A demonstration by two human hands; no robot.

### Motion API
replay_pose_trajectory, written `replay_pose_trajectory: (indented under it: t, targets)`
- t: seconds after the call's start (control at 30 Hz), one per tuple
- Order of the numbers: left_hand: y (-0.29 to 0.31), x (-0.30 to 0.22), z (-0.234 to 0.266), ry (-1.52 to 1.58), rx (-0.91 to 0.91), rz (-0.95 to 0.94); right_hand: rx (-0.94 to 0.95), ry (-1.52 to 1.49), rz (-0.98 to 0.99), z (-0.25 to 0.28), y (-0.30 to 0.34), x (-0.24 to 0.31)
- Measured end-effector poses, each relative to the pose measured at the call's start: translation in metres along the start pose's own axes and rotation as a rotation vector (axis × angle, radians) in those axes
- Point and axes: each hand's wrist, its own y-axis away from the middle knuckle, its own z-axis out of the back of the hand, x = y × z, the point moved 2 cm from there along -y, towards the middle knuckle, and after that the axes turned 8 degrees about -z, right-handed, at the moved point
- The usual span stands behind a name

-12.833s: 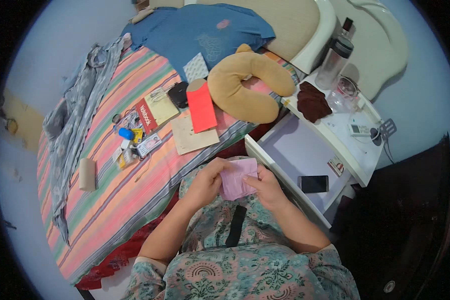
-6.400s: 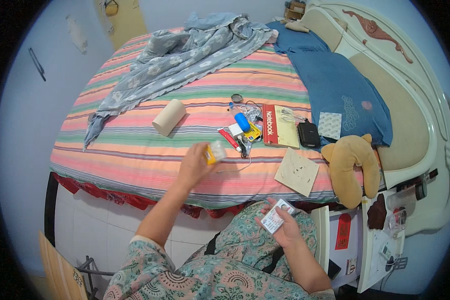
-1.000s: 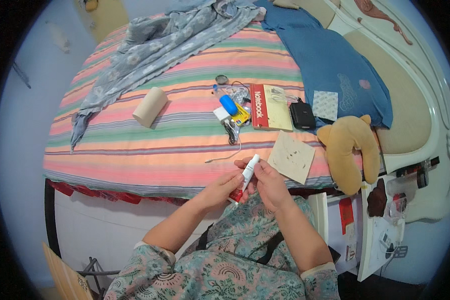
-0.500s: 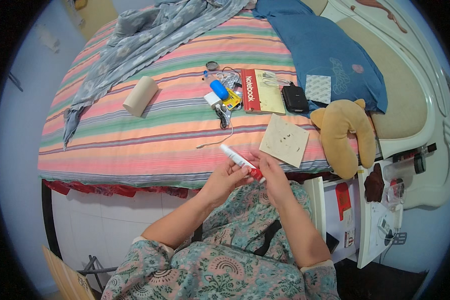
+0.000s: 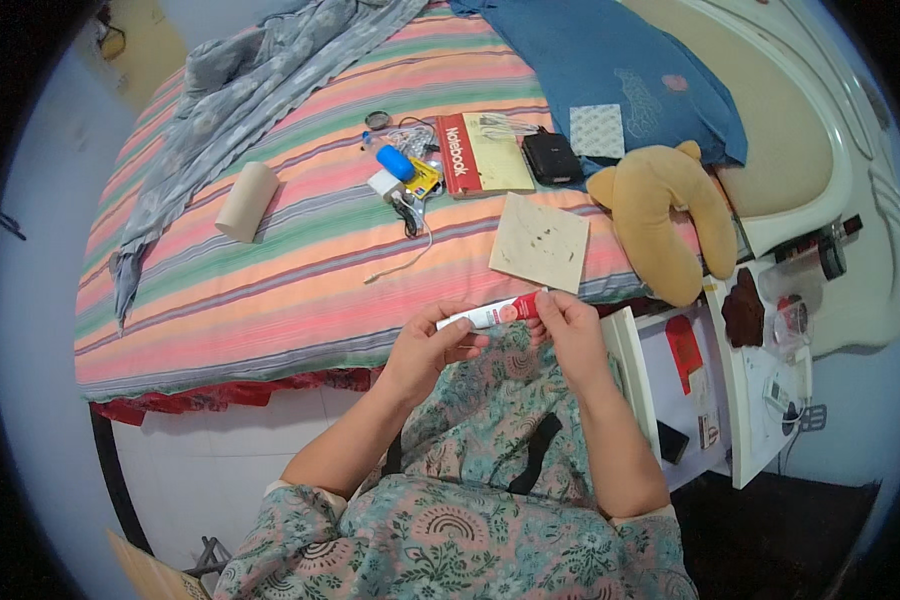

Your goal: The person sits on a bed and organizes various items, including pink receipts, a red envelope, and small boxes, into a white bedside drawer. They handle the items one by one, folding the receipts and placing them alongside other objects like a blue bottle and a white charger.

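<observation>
Between my two hands, above my lap by the bed's near edge, lies a white and red tube (image 5: 496,314), like a tube of ointment or cream. It is held nearly level. My left hand (image 5: 432,340) grips the white end, thumb in front and fingers behind. At the red end, my right hand (image 5: 570,325) pinches the tip between thumb and fingers. Just beyond the right hand, a square cream-coloured board or tile (image 5: 540,240) with dark specks rests on the bed.
The striped bed (image 5: 320,300) bears a beige roll (image 5: 247,202), a red and yellow notebook (image 5: 485,155), a black case (image 5: 552,158), a blue-capped bottle (image 5: 396,163), cables and a tan neck pillow (image 5: 650,225). At right, an open drawer (image 5: 625,370) juts from a white nightstand (image 5: 755,430).
The tube has turned from slanting to almost level, with its red end now up at the right. My right hand has shifted to pinch that end. The whole view has swung slightly.
</observation>
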Motion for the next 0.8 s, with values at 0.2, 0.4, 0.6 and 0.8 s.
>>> replay_pose_trajectory:
  t: [0.2,0.4,0.6,0.8]
  targets:
    - [0.015,0.025,-0.012,-0.041,0.117,0.112,-0.068,0.050,-0.008,0.006,-0.003,-0.004]
    - [0.015,0.041,-0.016,-0.040,0.113,0.116,-0.083,0.078,-0.036,0.011,-0.010,-0.016]
    - [0.012,0.056,-0.015,-0.076,0.119,0.068,-0.072,0.129,-0.002,0.016,-0.018,-0.026]
    - [0.010,0.059,-0.014,-0.088,0.120,0.048,-0.062,0.106,-0.042,0.015,-0.022,-0.030]
